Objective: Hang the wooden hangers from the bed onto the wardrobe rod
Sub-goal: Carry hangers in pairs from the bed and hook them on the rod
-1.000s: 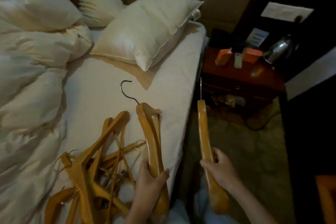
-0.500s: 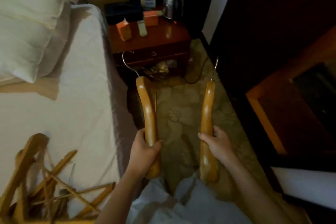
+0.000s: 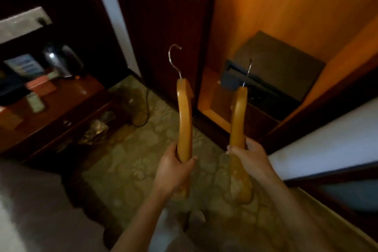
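Well to the left of the grips stands a dark nightstand (image 3: 61,108) with a metal kettle (image 3: 61,59) on it. The left hand (image 3: 173,172) curls fingers and thumb round the lower end of the left wooden hanger (image 3: 185,120), hook above the grip; just right of it, the right hand (image 3: 251,155) wraps round the right wooden hanger (image 3: 238,120), hook also up. Beyond the right grip, a black safe (image 3: 276,71) sits in the open, orange-lit wardrobe (image 3: 286,6).

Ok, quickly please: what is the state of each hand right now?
Left hand: closed, holding the left wooden hanger.
Right hand: closed, holding the right wooden hanger.
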